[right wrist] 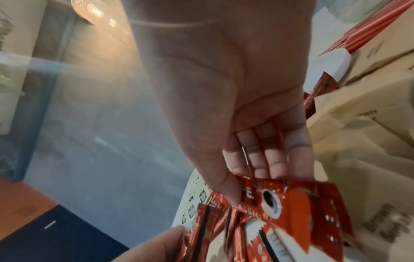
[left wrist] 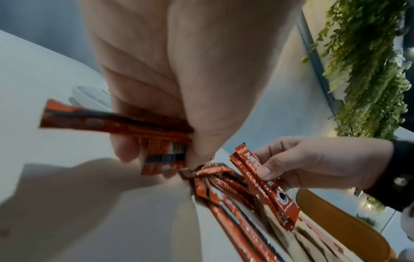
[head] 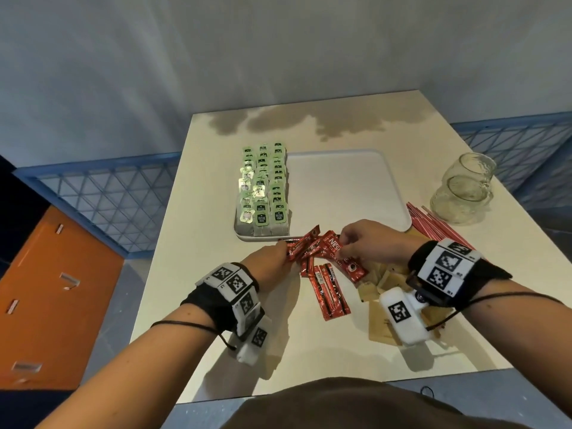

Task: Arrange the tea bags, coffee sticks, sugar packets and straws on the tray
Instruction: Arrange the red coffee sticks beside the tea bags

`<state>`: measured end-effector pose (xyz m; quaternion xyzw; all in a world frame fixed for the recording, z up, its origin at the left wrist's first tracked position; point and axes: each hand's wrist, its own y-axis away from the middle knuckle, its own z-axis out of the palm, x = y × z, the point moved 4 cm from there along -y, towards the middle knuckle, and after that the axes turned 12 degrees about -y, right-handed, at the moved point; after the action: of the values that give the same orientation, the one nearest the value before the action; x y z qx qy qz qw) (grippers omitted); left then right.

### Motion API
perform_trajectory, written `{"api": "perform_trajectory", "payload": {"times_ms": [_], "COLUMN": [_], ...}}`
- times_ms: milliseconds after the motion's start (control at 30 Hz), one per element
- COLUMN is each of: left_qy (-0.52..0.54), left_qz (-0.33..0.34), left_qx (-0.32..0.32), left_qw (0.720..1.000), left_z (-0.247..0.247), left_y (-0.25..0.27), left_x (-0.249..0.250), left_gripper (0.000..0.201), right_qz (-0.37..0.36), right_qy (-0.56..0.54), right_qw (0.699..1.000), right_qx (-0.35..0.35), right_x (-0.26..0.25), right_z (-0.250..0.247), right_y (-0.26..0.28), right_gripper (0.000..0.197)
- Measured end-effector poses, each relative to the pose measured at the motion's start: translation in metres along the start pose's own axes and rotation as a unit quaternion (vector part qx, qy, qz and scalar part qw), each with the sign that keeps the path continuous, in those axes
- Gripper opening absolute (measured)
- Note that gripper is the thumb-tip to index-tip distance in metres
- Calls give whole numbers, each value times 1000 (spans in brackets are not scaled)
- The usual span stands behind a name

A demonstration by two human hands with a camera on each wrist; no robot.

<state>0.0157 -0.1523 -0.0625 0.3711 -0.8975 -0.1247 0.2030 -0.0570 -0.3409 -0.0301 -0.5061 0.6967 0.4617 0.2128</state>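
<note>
A cream, smooth-topped table (head: pixel 402 320) stands against a pale wall, with blue lattice railing (head: pixel 102 193) on either side and an orange floor panel (head: pixel 62 305) to the left. A dark irregular stain (head: pixel 325 122) spreads along the table's far edge.

On the table sits a white rectangular tray (head: pixel 340 187) with rounded corners and a low rim. Its left part is filled with three neat rows of tea bags (head: pixel 264 193), each with a small green paper tag; the rest of the tray surface is bare.

Just in front of the tray lies a loose scatter of glossy red foil coffee sticks (head: pixel 328 289), long and narrow. The left hand (head: pixel 266 264) grips several of them, fingers curled round the bundle. The right hand (head: pixel 368 239) pinches a few sticks between thumb and fingertips, lifted slightly above the pile.

Flat, matte brown paper sugar packets (head: pixel 387 280) lie beneath the right wrist, partly hidden by it. Thin red straws (head: pixel 433 224) lie in a bunch at the tray's right edge. Beyond them stands a clear glass jar (head: pixel 461 190), possibly two stacked; the view is unclear. Both wrists wear black bands with black-and-white square markers.
</note>
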Motion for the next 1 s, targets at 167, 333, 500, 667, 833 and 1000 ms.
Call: {"api": "perform_trajectory", "payload": {"times_ms": [167, 333, 500, 667, 833, 1000], "left_qy": [58, 85, 44, 195, 355, 509], "left_qz": [16, 15, -11, -29, -60, -109], "left_qx": [-32, -55, -73, 56, 131, 160], "left_qw": [998, 995, 996, 979, 924, 839], "left_z": [-9, -16, -28, -42, -44, -43], "left_y": [3, 6, 8, -2, -20, -43], "left_x": [-7, -8, -21, -35, -17, -13], "left_gripper": [7, 5, 16, 18, 24, 21], "right_qz": [-30, -64, -64, -65, -101, -127], "right_qy": [-74, -51, -5, -66, -131, -159], "right_qw": [997, 997, 997, 995, 986, 978], "right_qx": [16, 1, -33, -46, -2, 49], "right_x": [-9, -22, -29, -29, -37, -52], "right_z": [-6, -3, 3, 0, -6, -14], "right_y": [-6, -15, -28, -34, -53, -68], "right_gripper": [17, 12, 12, 13, 28, 31]}}
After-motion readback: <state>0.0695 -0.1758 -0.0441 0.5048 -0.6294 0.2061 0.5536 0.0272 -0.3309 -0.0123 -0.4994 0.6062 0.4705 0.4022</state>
